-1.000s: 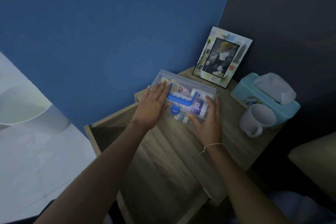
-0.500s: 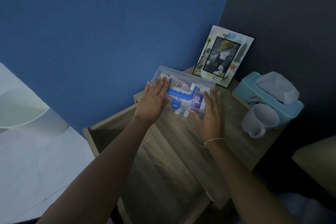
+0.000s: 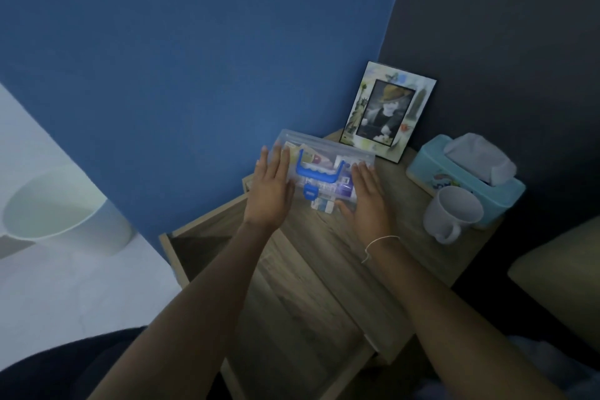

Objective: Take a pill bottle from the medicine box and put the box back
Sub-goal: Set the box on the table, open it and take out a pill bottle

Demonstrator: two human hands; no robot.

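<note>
A clear plastic medicine box [image 3: 328,156] with a blue handle [image 3: 316,174] and blue latch lies on the wooden nightstand [image 3: 406,237], close to the blue wall. Packets and a purple-labelled bottle [image 3: 344,187] show through its lid. My left hand [image 3: 272,188] lies flat against the box's left end, fingers straight. At the right end my right hand [image 3: 368,198] presses in, thumb reaching under the front edge. The box is held between both palms.
The nightstand's drawer [image 3: 292,302] stands pulled out below my arms. A photo frame [image 3: 386,110] leans behind the box. A turquoise tissue box [image 3: 467,178] and a white mug [image 3: 453,214] stand to the right. A white bin [image 3: 61,214] sits on the floor to the left.
The box has slid a little farther back toward the wall and photo frame. Both hands went with it, and their fingers have straightened out.
</note>
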